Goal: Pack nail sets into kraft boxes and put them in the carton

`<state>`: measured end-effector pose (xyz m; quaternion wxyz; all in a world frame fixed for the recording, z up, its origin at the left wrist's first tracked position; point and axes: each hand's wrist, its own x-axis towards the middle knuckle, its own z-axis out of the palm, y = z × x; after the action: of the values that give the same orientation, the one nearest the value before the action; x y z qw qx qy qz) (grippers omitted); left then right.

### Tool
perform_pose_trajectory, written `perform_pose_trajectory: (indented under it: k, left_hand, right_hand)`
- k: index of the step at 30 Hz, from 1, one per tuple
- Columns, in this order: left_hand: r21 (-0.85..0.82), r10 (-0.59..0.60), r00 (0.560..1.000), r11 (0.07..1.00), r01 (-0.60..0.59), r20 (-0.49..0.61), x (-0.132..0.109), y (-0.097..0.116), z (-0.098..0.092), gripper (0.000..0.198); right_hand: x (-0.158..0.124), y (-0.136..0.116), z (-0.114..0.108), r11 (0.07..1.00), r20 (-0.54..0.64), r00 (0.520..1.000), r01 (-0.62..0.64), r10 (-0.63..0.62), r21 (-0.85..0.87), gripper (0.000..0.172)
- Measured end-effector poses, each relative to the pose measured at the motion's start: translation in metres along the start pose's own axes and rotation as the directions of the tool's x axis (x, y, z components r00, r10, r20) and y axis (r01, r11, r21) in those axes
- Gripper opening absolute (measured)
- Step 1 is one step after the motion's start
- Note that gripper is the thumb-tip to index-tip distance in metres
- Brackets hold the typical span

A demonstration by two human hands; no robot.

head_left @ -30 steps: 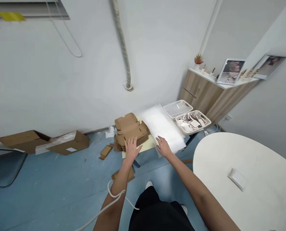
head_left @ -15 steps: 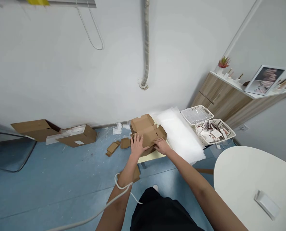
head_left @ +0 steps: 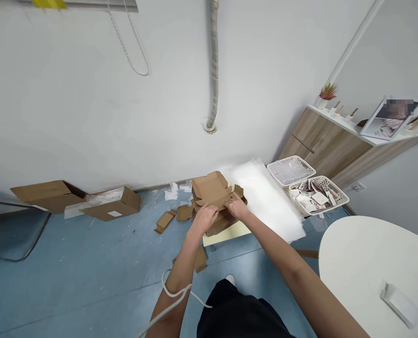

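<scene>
A brown cardboard mailer box (head_left: 212, 188), partly folded, lies on a pile of flat cardboard at the end of a low pale-yellow table (head_left: 226, 233). My left hand (head_left: 205, 219) is closed on its near left edge, the fingers curled over the board. At the near right, my right hand (head_left: 236, 207) pinches the side flap of the same box. Fingertips of both hands are partly hidden by the cardboard. To the right of the pile, sheets of white foam wrap (head_left: 265, 199) cover the table.
Two white plastic baskets (head_left: 318, 195) stand beyond the foam, one holding printed cards. A round white table (head_left: 374, 253) is at the right. Loose cardboard pieces (head_left: 165, 220) and open cartons (head_left: 112, 205) lie on the blue floor. A white cable (head_left: 174, 300) crosses my left forearm.
My left hand has gone from spread flat on the box to curled round its near edge. The near part of the box has been bent up. My right hand stays at the right flap.
</scene>
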<state>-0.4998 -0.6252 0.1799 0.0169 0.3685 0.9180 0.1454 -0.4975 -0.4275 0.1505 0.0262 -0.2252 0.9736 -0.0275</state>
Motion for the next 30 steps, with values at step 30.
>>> perform_pose_trajectory:
  k: [30]
  left_hand:
    - [-0.121,0.785,0.62,0.615,-0.779,0.0,0.039,0.487,0.207,0.053]
  right_hand:
    - [-0.593,0.065,0.029,0.525,-0.324,0.481,-0.849,0.815,0.059,0.049]
